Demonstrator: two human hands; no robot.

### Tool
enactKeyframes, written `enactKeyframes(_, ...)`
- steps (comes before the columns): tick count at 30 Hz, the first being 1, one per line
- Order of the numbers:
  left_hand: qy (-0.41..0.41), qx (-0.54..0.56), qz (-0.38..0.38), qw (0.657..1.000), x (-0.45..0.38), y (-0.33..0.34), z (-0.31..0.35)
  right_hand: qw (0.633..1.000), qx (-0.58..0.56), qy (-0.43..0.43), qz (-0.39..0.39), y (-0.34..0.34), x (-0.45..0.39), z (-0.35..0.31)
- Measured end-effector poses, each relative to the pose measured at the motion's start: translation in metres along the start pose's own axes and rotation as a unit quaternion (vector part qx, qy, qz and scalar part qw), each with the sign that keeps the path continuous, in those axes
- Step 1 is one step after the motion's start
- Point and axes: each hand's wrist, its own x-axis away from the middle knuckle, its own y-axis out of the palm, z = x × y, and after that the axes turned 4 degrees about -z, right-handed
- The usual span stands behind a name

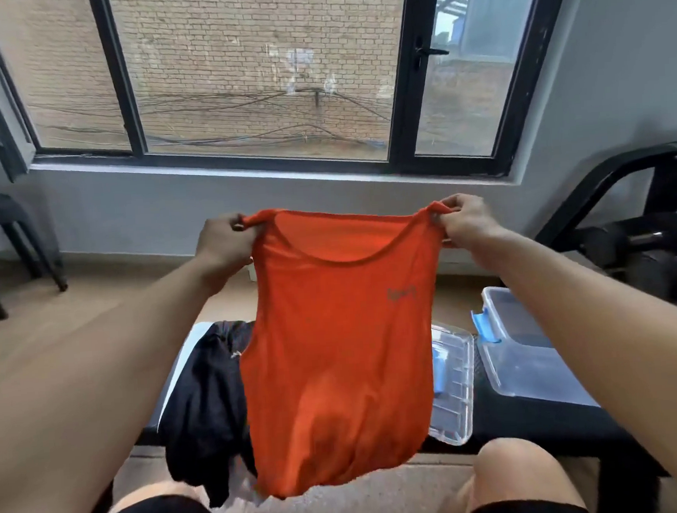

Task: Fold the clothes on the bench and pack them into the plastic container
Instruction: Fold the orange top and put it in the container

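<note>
Left hand (223, 240) pinches one shoulder strap of orange tank top (335, 348), right hand (462, 221) the other. Top hangs above table (540, 414), long axis vertical, neck up, hem down. Left of it: black clothes (207, 401). Right: lid (453, 380), then plastic container (527, 347).

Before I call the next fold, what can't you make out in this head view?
- Black garment: type unclear; the held-up orange tank top covers its right side.
- Container lid: left part behind the top.
- Plastic container: the right forearm hides part of its interior.
- Tank top's chest print: too small to read.
</note>
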Motion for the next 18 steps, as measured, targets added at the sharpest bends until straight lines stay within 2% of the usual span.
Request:
enactKeyframes(2,0.000,-0.004,-0.033,0.999,-0.004,0.008,-0.006,0.999,-0.032,0.015,-0.006,0.006,-0.001,0.010)
enactKeyframes(7,-0.012,-0.013,-0.068,0.998,-0.001,0.033,-0.022,0.995,-0.049,0.047,-0.077,0.028,0.009,0.026)
enactKeyframes(13,-0.026,0.042,-0.134,0.990,0.025,0.074,-0.043,0.976,-0.027,-0.015,-0.216,0.071,0.028,0.038)
enactKeyframes(18,-0.027,0.071,-0.208,0.975,0.045,0.083,-0.057,0.964,-0.018,-0.046,-0.262,0.100,0.038,0.048)
